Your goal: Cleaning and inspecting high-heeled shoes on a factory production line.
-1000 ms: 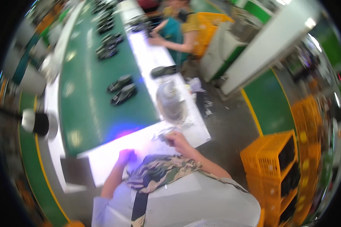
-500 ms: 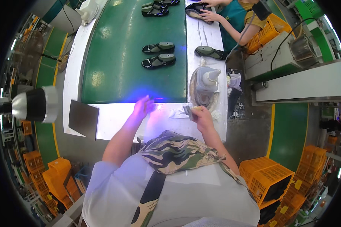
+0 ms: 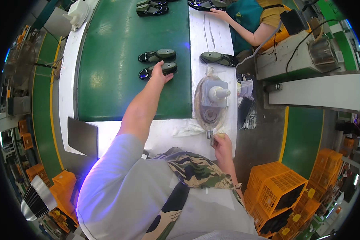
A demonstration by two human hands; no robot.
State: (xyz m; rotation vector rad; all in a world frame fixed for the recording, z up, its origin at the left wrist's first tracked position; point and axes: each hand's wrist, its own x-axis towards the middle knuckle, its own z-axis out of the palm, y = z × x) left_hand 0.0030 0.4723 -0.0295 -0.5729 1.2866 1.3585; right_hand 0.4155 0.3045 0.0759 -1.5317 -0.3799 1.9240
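My left hand (image 3: 163, 73) reaches far across the green belt to the nearer black shoe (image 3: 146, 73). Its fingers and thumb are spread over that shoe's heel end, where a green-grey last fills the opening. Just beyond lies a matching black shoe (image 3: 149, 57), also on a last. Near the table's front edge, my right hand (image 3: 223, 145) is closed on a small tool (image 3: 211, 137) with a grey head and a pale handle; its exact kind is unclear. The tool is close to an oval tray (image 3: 198, 105) that holds a pale bottle (image 3: 219, 93) with a nozzle.
A single shoe (image 3: 218, 59) lies on the white side strip. Beyond it, a co-worker's hand (image 3: 220, 15) touches another shoe. More shoes (image 3: 152, 9) stand farther along the belt (image 3: 108, 80). A dark flat panel (image 3: 82, 137) is at left; orange crates (image 3: 274, 188) are stacked behind right.
My left hand has gone forward from the belt's near edge to the nearer shoe. My right hand, with the tool, has come slightly nearer and to the right. The view has shifted.
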